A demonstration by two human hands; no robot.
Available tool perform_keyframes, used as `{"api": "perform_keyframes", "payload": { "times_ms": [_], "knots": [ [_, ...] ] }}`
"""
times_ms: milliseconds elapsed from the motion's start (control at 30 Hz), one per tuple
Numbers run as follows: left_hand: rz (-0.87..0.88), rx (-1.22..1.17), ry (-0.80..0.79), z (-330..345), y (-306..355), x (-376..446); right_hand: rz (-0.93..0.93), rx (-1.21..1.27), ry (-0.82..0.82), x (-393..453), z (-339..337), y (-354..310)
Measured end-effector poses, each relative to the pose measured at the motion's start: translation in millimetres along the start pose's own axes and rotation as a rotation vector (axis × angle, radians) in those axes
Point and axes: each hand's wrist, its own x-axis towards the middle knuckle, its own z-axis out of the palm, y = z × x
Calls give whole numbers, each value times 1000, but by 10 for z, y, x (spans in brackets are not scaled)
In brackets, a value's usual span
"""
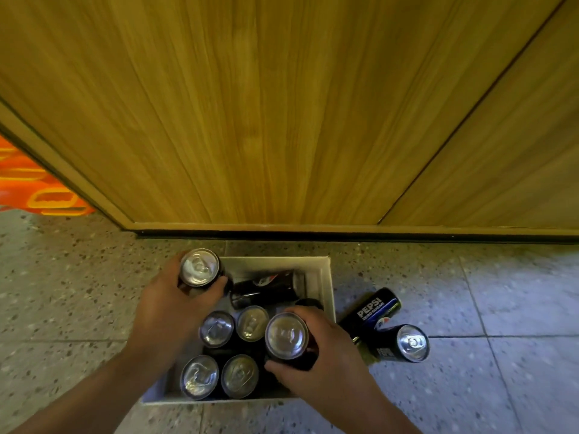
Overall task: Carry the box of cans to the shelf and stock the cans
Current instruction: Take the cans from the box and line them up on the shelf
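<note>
A white cardboard box [326, 277] sits on the floor in front of a wooden cabinet. Several black Pepsi cans stand upright inside it [216, 328], and one lies on its side [269, 288] near the far wall. My left hand [166, 308] grips an upright can [199, 267] above the box's far left corner. My right hand [326, 355] grips another upright can [285, 335] over the box's right side.
Two loose cans are on the floor right of the box, one lying flat [372, 311], one with its top towards me [407, 343]. The wooden cabinet front [282, 120] rises just behind the box. An orange patterned object [34, 189] is at the far left. The floor is speckled tile.
</note>
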Motion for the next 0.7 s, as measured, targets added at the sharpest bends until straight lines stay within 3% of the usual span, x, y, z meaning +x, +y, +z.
{"api": "perform_keyframes", "payload": {
  "times_ms": [133,300,700],
  "knots": [
    [59,-1,8,-265,450,-140,-23,34,32,-59,-380,-352],
    [87,-2,-87,-962,1418,-595,33,189,92,-518,-1172,-1419],
    [225,-38,-206,-3535,5013,-1577,1,229,209,-1935,-3771,-4906]
  ]
}}
